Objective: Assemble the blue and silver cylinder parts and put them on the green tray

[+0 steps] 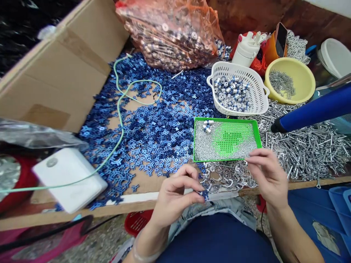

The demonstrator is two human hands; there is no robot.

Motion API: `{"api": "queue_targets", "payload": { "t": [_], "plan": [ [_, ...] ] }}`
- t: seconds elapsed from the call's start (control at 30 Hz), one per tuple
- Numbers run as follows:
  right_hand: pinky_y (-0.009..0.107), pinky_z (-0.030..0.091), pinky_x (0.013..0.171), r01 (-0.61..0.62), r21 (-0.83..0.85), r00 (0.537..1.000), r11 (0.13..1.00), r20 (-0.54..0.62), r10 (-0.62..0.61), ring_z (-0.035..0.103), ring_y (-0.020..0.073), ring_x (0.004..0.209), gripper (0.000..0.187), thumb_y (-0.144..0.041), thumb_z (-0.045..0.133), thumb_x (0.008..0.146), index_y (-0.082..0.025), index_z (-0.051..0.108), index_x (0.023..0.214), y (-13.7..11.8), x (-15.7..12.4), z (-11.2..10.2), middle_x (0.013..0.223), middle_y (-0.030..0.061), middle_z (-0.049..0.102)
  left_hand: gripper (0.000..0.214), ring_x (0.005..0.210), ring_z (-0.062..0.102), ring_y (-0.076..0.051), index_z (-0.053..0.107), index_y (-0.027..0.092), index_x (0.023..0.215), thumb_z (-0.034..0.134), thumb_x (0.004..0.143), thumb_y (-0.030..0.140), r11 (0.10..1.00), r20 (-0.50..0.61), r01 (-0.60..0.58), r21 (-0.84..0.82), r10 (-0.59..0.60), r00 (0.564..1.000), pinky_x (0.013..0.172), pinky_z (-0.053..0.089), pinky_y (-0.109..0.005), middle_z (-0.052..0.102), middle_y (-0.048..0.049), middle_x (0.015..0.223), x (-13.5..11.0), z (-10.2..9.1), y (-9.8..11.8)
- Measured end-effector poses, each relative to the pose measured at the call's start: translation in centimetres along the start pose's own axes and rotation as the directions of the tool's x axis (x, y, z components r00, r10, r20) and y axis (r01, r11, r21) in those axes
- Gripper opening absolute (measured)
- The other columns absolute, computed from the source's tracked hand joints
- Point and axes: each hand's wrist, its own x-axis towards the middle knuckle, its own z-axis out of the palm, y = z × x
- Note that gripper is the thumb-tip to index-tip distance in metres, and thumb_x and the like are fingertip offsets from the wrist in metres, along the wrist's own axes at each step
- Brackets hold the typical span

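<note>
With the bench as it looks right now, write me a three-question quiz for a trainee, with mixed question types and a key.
1. Open question: What is pinched between the thumb and fingers of the left hand?
2. True or false: Seen from the worker's place, the yellow bowl sits to the right of the white basket.
3. Fill in the colour: The right hand is at the near edge of the ____ tray.

Key:
1. A small blue piece.
2. True.
3. Green.
</note>
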Motion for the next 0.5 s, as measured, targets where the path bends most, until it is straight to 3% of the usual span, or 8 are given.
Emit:
{"api": "queue_targets", "payload": {
  "t": [0.1,0.17,0.33,0.4,0.5],
  "plan": [
    [0.035,0.043,0.077,-0.078,-0.225,0.95,0.971,0.279,0.141,0.051,0.0192,0.091,0.013,-0.017,0.055,0.085,-0.024,0.061,0.095,1.4,-1.6,1.2,0.091,0.0025,0.059,0.009,0.066,0.05,-0.013,0.074,0.026,0.071,0.079,0.064,0.025,1.0,-0.08,-0.007,-0.003,0.007,0.997,0.057,0.04,-0.025,0.054,-0.0013,0.07,0.0,-0.5,-0.2],
    [0.035,0.041,0.075,-0.044,-0.371,0.916,0.928,0.355,0.186,0.049,0.0196,0.086,0.006,-0.021,0.056,0.086,-0.021,0.062,0.088,1.8,-2.7,2.7,0.085,0.0029,0.06,0.01,0.067,0.05,-0.014,0.074,0.025,0.071,0.08,0.063,0.025,1.0,-0.126,-0.007,0.002,0.007,0.992,0.058,0.041,-0.026,0.055,-0.0018,0.07,-0.1,-0.7,-0.4],
    [0.036,0.035,0.07,-0.012,-0.644,0.917,0.765,0.298,0.265,0.045,0.0223,0.08,0.012,-0.03,0.059,0.083,-0.019,0.063,0.079,1.8,-4.2,5.7,0.082,0.0056,0.058,0.011,0.067,0.05,-0.014,0.074,0.025,0.071,0.081,0.062,0.023,1.0,-0.163,-0.011,0.003,0.011,0.987,0.059,0.041,-0.026,0.056,-0.0016,0.068,-0.4,-0.7,-0.5],
    [0.036,0.035,0.07,-0.04,-0.639,0.911,0.769,0.293,0.291,0.046,0.0222,0.08,0.008,-0.027,0.06,0.082,-0.02,0.063,0.079,1.8,-4.0,6.1,0.082,0.0051,0.059,0.011,0.065,0.05,-0.014,0.074,0.024,0.069,0.081,0.061,0.024,1.0,-0.165,-0.007,0.006,0.008,0.986,0.058,0.042,-0.026,0.055,-0.0016,0.066,-0.4,-0.6,-0.5],
    [0.035,0.039,0.072,-0.159,-0.501,0.91,0.851,0.261,0.324,0.05,0.0205,0.081,0.003,-0.02,0.062,0.08,-0.02,0.062,0.077,1.5,-3.4,5.6,0.081,0.0026,0.06,0.011,0.063,0.05,-0.013,0.074,0.022,0.065,0.082,0.059,0.027,1.0,-0.176,-0.002,0.018,0.005,0.984,0.055,0.042,-0.026,0.054,-0.0018,0.065,-0.2,-0.3,-0.4]
  ]
}}
